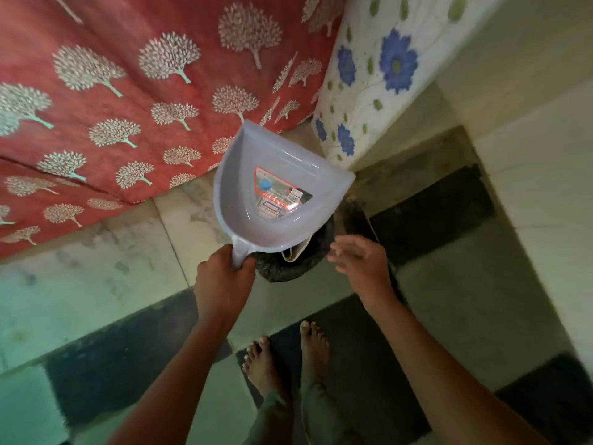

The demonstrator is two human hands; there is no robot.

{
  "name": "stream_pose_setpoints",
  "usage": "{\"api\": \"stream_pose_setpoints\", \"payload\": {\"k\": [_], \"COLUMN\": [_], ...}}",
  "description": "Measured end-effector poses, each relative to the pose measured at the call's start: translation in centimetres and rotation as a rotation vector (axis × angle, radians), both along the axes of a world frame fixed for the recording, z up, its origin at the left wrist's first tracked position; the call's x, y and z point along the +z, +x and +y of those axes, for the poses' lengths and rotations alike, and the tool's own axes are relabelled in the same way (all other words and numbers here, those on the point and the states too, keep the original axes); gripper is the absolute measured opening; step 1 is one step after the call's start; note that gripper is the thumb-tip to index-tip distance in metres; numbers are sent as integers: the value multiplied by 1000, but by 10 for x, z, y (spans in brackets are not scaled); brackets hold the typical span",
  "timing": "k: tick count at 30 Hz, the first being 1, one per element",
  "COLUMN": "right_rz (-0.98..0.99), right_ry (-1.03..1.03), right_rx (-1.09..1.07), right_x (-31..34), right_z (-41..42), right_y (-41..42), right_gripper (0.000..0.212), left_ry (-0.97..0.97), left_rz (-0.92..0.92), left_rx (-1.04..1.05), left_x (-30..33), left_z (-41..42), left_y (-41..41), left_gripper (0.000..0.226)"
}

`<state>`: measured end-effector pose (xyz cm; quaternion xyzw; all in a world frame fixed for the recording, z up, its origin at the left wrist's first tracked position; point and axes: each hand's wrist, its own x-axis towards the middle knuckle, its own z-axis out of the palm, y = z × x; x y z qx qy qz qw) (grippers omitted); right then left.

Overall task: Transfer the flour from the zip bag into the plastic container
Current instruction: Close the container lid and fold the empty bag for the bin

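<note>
My left hand [224, 277] grips the handle of a pale blue plastic dustpan [276, 184], held up over the floor with its open tray facing me and a printed label inside. My right hand [359, 261] hovers to the right of the handle, blurred, with fingers spread and holding nothing. Under the dustpan sits a dark round bin or bag [288, 268] with a pale strip at its mouth. No zip bag, flour or plastic container is visible.
A red cloth with white tree prints [128, 107] hangs at the left. A white cover with blue flowers [378, 78] drapes at the upper right. The tiled floor [96, 284] has dark mats [430, 213]. My bare feet [288, 358] stand below.
</note>
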<state>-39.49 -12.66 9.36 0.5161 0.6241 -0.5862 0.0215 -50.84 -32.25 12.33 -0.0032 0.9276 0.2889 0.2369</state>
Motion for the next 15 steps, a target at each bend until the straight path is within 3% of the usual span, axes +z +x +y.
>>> {"api": "stream_pose_setpoints", "payload": {"k": [10, 15], "right_rz": [187, 255], "right_ry": [105, 196], "right_rx": [-93, -123], "right_x": [313, 396], "right_z": [-14, -20], "right_y": [100, 138], "right_gripper": [13, 13], "left_ry": [158, 118], "left_rz": [-60, 8], "left_rx": [-165, -306], "left_x": [242, 298], "left_z": [-2, -7], "left_y": [65, 95], "left_gripper": [18, 19]}}
